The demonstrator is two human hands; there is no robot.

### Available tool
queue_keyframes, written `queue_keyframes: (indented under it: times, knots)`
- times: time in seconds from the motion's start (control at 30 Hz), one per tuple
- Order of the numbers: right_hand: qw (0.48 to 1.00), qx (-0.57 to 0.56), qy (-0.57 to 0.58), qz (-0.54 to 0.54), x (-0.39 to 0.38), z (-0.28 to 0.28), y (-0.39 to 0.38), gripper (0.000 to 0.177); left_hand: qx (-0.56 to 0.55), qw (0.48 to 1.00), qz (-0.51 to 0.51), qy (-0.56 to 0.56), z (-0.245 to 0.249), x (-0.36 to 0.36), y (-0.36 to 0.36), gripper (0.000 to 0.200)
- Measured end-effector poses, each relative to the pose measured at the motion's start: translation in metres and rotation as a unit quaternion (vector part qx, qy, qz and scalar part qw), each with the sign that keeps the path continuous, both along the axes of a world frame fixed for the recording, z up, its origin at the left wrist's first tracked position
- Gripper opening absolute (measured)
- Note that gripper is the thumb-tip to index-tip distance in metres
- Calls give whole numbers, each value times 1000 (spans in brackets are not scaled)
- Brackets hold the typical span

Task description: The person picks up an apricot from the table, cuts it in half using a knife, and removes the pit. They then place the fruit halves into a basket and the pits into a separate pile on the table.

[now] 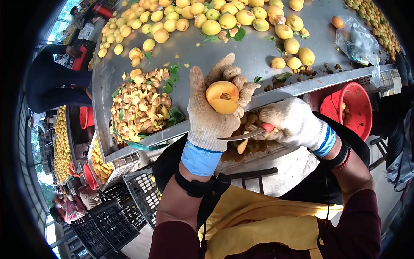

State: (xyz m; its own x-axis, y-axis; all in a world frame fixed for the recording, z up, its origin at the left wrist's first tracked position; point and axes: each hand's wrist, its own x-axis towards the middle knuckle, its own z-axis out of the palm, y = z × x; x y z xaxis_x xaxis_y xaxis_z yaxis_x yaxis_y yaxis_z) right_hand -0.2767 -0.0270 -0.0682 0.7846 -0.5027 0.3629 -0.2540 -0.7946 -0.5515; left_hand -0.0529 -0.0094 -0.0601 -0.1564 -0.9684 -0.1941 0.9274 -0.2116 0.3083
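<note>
My left hand (217, 101), in a soiled white glove with a blue cuff, is raised above the table edge. In its palm lies a cut apricot (222, 97), orange face up, with a brown slit-like hollow or stone at the middle. The fingers curl behind and beside the fruit. My right hand (293, 121), gloved too, grips a small curved knife (241, 134) by its red handle; the blade points left, below the left palm. A slice of fruit (242, 146) hangs or lies just under the blade. Beneath the hands is a container of fruit pieces (254, 149), partly hidden.
Whole apricots (211, 27) cover the far part of the metal table (189, 54). A heap of scraps (140, 105) sits at its left corner. A plastic bag (355, 41) lies right, above a red bucket (349, 110). Black crates (103, 220) stand lower left; a person (58, 80) stands left.
</note>
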Motion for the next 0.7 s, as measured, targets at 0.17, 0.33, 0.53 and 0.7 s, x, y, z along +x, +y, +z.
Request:
queue_keyframes:
  times: [0.17,0.33,0.53,0.7]
  knots:
    - [951,206,-218,-81,-24,12,-8,37,-55,998,-35,23,7,3,4,74]
    - [683,540,-488,-66,13,76,0,44,-57,994,-34,-87,22,-22,13,68]
    - [724,456,-517,-33,44,78,-9,36,-48,998,12,-23,30,-44,21,48]
    - [725,418,-547,-21,59,80,-9,36,-108,986,24,127,26,-47,22,46]
